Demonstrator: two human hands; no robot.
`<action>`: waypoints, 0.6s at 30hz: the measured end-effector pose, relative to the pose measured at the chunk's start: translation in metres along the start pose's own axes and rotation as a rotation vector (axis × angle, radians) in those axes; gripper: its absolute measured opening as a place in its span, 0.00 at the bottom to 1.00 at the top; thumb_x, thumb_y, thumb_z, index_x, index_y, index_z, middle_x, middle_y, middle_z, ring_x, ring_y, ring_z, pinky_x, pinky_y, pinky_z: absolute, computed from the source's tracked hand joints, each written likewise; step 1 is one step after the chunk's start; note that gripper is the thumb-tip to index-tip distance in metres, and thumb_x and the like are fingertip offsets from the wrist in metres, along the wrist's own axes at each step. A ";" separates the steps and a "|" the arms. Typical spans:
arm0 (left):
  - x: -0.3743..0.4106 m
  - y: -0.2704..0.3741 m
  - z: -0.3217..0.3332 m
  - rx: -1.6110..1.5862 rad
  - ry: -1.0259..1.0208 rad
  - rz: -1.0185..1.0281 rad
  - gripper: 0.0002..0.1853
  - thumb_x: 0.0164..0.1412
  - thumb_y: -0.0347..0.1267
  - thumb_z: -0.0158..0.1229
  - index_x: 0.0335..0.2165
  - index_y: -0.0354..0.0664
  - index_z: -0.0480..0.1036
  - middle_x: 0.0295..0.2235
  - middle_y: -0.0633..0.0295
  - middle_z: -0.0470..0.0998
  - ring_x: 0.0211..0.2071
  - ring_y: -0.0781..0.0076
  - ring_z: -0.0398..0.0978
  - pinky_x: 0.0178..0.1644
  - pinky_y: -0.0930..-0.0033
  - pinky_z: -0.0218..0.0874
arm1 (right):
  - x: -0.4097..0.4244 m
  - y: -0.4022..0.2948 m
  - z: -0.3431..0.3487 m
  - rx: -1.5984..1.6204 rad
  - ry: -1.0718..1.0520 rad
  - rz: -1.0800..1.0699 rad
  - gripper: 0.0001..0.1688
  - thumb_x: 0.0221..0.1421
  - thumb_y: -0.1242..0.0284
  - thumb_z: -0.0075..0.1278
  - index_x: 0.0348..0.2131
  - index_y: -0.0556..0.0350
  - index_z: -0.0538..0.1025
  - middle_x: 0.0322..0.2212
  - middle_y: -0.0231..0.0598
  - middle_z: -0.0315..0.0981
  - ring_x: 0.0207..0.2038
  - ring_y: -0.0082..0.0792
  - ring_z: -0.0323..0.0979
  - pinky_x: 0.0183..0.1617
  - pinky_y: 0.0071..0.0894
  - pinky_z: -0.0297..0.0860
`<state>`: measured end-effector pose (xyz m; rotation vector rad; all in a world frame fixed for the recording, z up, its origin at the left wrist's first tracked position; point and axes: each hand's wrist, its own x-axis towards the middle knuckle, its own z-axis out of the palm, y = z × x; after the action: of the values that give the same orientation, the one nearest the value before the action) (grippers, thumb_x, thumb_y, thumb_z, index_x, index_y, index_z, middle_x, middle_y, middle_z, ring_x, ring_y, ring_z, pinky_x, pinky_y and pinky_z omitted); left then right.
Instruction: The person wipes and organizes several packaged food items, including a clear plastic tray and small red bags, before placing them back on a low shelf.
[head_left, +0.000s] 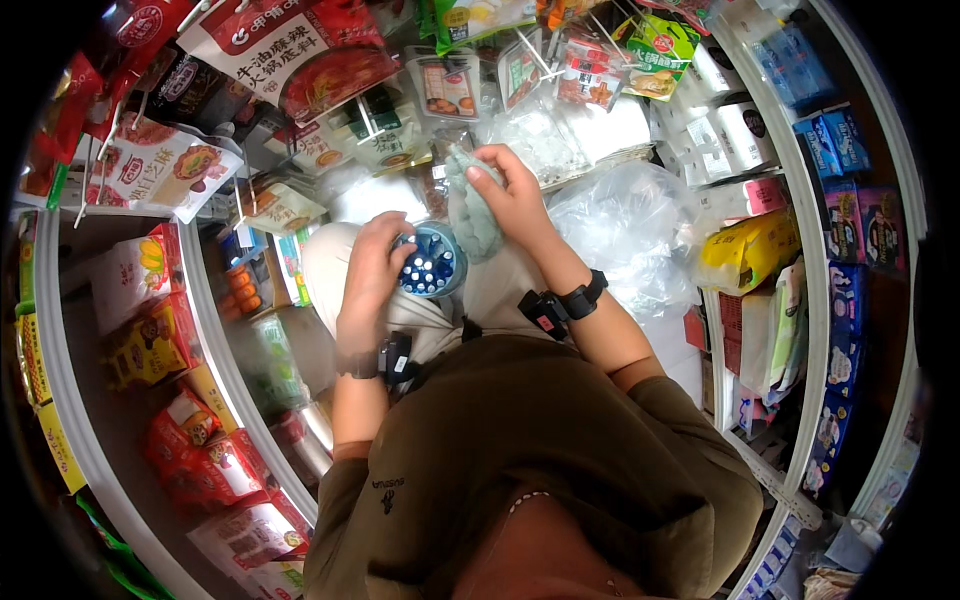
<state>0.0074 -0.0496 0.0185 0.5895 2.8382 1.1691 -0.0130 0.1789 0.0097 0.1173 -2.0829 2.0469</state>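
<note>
A blue round container (454, 270) stands between the knees of light trousers (487, 304), packed with several white-tipped small items (426, 271) whose kind is unclear. My left hand (375, 259) curls over the container's left rim, thumb and fingertips above the contents. Whether it also pinches one of the items is hard to see. A crumpled grey-green cloth (476, 217) is gripped in my right hand (514, 191), hanging down beside the container's right side. Each wrist wears a dark strap with a small black device.
Shelves (206, 315) with packaged goods curve along the left, and more shelves (810, 300) line the right. Food pouches (289, 60) hang from metal hooks in front. Clear plastic bags (630, 232) lie right of my knees, near a yellow package (750, 251).
</note>
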 end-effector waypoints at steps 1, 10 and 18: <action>0.001 0.004 -0.003 -0.036 0.027 -0.006 0.13 0.49 0.21 0.60 0.36 0.39 0.73 0.43 0.57 0.76 0.43 0.58 0.73 0.47 0.64 0.63 | 0.001 0.001 -0.001 0.025 -0.020 -0.023 0.14 0.55 0.70 0.54 0.39 0.60 0.72 0.35 0.36 0.73 0.39 0.27 0.69 0.45 0.27 0.64; 0.002 0.035 -0.003 -0.256 0.361 -0.033 0.26 0.49 0.20 0.63 0.47 0.37 0.65 0.33 0.58 0.76 0.32 0.73 0.74 0.36 0.73 0.66 | -0.002 -0.032 0.037 -0.026 -0.276 -0.200 0.15 0.51 0.69 0.56 0.38 0.58 0.74 0.34 0.37 0.70 0.39 0.31 0.68 0.44 0.30 0.64; -0.001 0.045 0.000 -0.415 0.395 0.022 0.25 0.52 0.16 0.59 0.48 0.36 0.62 0.35 0.55 0.77 0.35 0.74 0.76 0.40 0.75 0.68 | 0.000 -0.041 0.047 0.068 -0.210 0.003 0.14 0.51 0.72 0.57 0.35 0.61 0.72 0.32 0.36 0.71 0.36 0.26 0.68 0.43 0.26 0.65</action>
<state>0.0234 -0.0207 0.0496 0.4009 2.7330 2.0025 -0.0090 0.1313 0.0496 0.3549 -2.1303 2.1926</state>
